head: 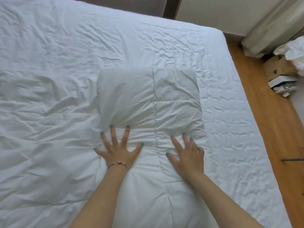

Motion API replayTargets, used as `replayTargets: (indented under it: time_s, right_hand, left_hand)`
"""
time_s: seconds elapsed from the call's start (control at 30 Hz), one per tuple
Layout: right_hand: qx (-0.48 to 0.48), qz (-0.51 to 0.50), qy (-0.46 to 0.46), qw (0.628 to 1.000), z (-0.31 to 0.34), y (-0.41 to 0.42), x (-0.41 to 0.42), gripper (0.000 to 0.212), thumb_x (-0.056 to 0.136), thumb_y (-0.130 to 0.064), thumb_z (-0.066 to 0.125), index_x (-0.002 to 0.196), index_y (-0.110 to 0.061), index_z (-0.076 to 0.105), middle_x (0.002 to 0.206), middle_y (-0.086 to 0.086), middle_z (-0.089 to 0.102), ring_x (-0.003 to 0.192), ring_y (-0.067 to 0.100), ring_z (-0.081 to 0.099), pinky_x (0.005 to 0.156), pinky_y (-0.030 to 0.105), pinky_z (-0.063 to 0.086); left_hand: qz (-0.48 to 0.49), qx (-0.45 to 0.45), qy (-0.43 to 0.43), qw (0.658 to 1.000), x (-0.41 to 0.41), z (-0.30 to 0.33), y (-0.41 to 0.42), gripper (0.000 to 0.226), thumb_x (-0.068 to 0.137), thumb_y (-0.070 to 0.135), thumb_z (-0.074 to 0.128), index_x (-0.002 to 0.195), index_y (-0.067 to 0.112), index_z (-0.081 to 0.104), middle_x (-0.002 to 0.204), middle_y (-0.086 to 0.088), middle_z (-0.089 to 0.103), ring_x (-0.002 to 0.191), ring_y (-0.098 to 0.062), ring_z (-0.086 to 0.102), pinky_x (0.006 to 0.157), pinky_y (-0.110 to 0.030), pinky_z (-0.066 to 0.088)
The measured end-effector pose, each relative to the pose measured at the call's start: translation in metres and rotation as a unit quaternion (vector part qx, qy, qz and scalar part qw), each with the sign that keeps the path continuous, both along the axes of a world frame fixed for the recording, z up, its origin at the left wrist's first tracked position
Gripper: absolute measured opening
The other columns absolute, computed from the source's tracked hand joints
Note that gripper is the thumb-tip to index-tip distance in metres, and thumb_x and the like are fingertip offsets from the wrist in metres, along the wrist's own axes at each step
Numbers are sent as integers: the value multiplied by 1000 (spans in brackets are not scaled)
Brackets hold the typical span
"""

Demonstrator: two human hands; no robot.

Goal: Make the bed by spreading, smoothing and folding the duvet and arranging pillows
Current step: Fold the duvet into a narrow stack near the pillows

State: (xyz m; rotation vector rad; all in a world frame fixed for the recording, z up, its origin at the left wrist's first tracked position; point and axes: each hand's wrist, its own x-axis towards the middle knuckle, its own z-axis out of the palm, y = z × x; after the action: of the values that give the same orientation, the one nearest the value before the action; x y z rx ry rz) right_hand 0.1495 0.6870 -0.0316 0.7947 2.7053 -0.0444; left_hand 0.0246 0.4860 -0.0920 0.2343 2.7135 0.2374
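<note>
duvet (148,99): folded; long axis runs away from the person
left hand (117,149), right hand (186,153): fingers spread, pressing its near part, equally close

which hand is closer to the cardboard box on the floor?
Right. The right hand presses flat on the folded duvet, on the side toward the cardboard box by the bed's right edge. The left hand presses the duvet's opposite side, farther away.

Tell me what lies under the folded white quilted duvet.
The folded white quilted duvet rests on the wrinkled white bed sheet. Both spread hands, left hand and right hand, press on it. Whatever lies directly beneath it is covered.
</note>
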Motion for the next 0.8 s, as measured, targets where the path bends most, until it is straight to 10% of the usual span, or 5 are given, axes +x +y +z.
replayTargets:
  time_s: [0.13,0.3,0.53,0.63,0.8]
  right_hand:
    - [8,-72,149,986,0,21,-18,59,80,-62,28,117,-32,62,111,-2,64,109,24,57,106,50,16]
    - [29,-32,211,977,13,72,-82,39,87,-40,41,113,-20,61,117,2,59,111,31,55,103,53,28]
    - [-36,131,59,989,-2,114,-188,54,94,-65,23,146,-54,13,162,-10,1,148,30,-7,111,67,2]
    - [-89,31,19,995,-30,125,-224,70,80,-84,22,143,-62,-1,159,-6,-23,143,37,-25,108,69,-9]
    - [9,-7,107,994,-87,119,-217,84,74,-90,10,148,-52,1,163,1,5,148,35,-2,112,61,-1]
  left_hand:
    - [104,31,-68,992,-10,34,31,78,78,78,23,145,53,-7,159,1,-10,143,-37,-13,104,-73,5]
    - [-64,126,167,976,-39,69,115,79,71,69,32,134,23,47,153,-9,27,143,-38,11,107,-66,-6]
    - [-92,-19,93,991,-139,34,163,83,70,90,8,144,55,-6,160,0,-15,142,-34,-25,98,-78,-9]
    - [-108,-38,96,989,-164,8,144,94,61,96,0,144,54,-9,161,2,-13,146,-22,-18,103,-74,-2]
    - [-96,-13,196,976,-161,-32,151,93,65,93,2,147,50,-2,161,-4,-12,146,-20,-16,105,-72,-2]
